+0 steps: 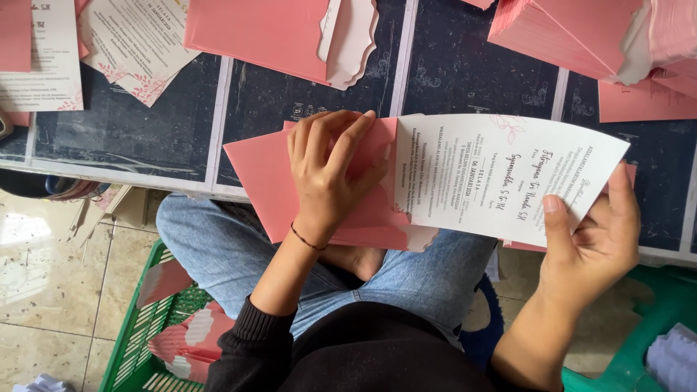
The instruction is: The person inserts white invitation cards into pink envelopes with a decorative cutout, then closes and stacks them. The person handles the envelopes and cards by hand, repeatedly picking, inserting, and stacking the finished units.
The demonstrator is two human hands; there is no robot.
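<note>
left hand (330,170) pins pink envelope (265,178) — right hand (599,232) grips white card (501,178)

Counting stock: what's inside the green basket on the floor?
The green basket holds pink envelopes with white scalloped flaps. How many, and what lies beneath them, is hidden by the person's leg and sleeve.
</note>
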